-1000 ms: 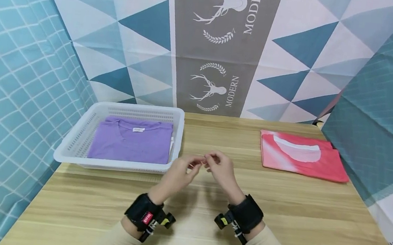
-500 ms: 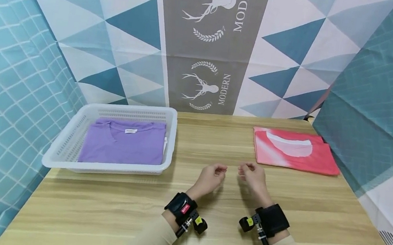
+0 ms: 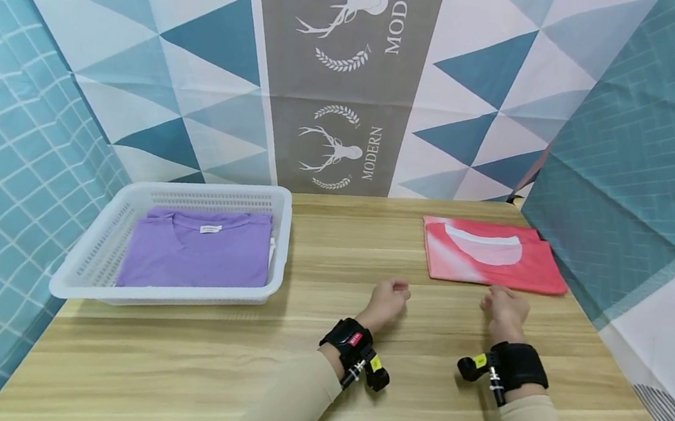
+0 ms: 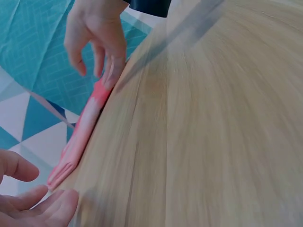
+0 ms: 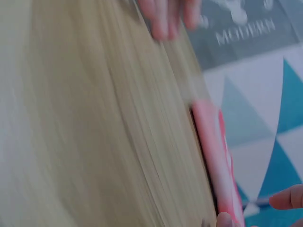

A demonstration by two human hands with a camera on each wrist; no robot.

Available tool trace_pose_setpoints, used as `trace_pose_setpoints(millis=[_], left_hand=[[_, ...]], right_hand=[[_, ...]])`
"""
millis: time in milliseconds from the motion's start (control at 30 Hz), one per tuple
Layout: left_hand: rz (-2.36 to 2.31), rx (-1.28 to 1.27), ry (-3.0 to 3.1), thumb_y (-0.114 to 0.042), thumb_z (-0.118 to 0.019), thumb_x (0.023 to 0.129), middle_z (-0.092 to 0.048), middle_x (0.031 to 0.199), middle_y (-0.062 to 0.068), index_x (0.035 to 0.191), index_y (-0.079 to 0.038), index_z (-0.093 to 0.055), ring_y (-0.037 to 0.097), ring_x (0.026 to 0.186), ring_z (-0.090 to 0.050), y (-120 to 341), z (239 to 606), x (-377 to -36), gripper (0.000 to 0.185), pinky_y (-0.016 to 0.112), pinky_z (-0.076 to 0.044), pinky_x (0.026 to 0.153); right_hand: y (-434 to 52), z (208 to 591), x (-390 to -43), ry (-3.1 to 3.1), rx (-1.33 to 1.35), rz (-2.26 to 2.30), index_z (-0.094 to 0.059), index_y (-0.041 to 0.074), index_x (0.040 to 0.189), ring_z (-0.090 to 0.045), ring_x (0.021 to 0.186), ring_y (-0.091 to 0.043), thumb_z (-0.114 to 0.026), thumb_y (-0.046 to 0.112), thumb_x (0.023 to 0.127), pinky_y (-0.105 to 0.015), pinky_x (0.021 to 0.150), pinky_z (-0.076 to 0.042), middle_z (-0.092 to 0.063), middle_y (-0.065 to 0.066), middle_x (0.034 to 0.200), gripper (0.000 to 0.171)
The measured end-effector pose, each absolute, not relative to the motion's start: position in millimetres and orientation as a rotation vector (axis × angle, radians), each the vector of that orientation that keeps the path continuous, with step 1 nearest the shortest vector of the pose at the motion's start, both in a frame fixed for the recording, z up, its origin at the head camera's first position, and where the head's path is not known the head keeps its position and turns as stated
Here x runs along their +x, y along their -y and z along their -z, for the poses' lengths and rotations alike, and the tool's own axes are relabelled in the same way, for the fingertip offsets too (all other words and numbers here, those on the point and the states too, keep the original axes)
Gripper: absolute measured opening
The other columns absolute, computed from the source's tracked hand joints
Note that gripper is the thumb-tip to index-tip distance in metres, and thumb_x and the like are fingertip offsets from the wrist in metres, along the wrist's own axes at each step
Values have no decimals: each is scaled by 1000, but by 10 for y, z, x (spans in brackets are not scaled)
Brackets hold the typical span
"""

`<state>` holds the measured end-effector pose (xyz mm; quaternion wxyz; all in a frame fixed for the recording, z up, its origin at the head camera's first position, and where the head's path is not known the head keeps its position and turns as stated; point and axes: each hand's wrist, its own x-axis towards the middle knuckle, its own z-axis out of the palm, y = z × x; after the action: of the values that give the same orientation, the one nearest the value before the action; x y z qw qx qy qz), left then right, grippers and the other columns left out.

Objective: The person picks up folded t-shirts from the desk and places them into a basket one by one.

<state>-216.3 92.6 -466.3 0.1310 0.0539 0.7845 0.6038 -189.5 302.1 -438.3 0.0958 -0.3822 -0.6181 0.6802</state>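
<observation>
- Your right hand (image 3: 504, 310) hovers just at the near edge of the folded pink shirt (image 3: 491, 254), fingers loosely curled, holding nothing.
- Your left hand (image 3: 388, 302) is equally empty, nearer the counter (image 3: 306, 374) middle.
- The shirt lies by the counter's far right corner; slide both grips under its near corners, evenly.

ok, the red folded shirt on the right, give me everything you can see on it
The red shirt is a folded, flat rectangle of soft red-pink fabric with a paler white patch near its far edge. It lies on the wooden table, far right, near the backdrop. The right hand is at its near edge, fingers loosely curled; contact can't be confirmed. The left hand is apart from it. Wrist views show it as a thin, blurred stack.
</observation>
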Motion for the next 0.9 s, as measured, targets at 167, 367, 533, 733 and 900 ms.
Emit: trace_pose_setpoints(millis=[167,367,533,733,900], left_hand=[[-1793,100,-2240,-7,-53,93,-64,124,18,127,4,-57,28,114,-62,-1038,4638,-2181,35,31,-53,94],[-1831,68,-2217,-8,-53,93,-64,124,18,125,4,-57,28,116,-61,-1192,4654,-2246,34,31,-52,95],[-1901,44,-2148,-7,-53,93,-62,128,20,129,6,-54,30,119,-60,-1287,4701,-2310,38,33,-51,98],[-1959,-44,-2064,-8,-51,93,-58,132,20,135,4,-49,31,123,-57,-1358,4703,-2377,43,36,-48,103],[-1964,-56,-2085,-7,-52,91,-59,133,22,133,6,-50,31,122,-58,-1424,4677,-2416,45,36,-49,102]], right_hand=[[-3356,4407,-1909,1689,-1279,-1969,-54,12,95,-54,54,2,-56,8,92,-14,60,-52,-51,16,56,6],[-3635,4404,-1925,1583,-1372,-1975,-42,7,142,-55,50,2,-57,8,91,-13,58,-51,-48,15,57,53],[-3790,4409,-1934,1549,-1420,-1953,-34,7,148,-54,47,2,-57,11,91,-13,56,-50,-52,11,76,62],[-3961,4407,-1971,1436,-1434,-1998,-25,16,152,-56,51,4,-58,13,91,-12,59,-51,-41,7,148,69],[-4056,4366,-2004,1334,-1412,-2048,-13,19,154,-57,56,3,-59,11,90,-13,58,-52,-27,4,158,80]])
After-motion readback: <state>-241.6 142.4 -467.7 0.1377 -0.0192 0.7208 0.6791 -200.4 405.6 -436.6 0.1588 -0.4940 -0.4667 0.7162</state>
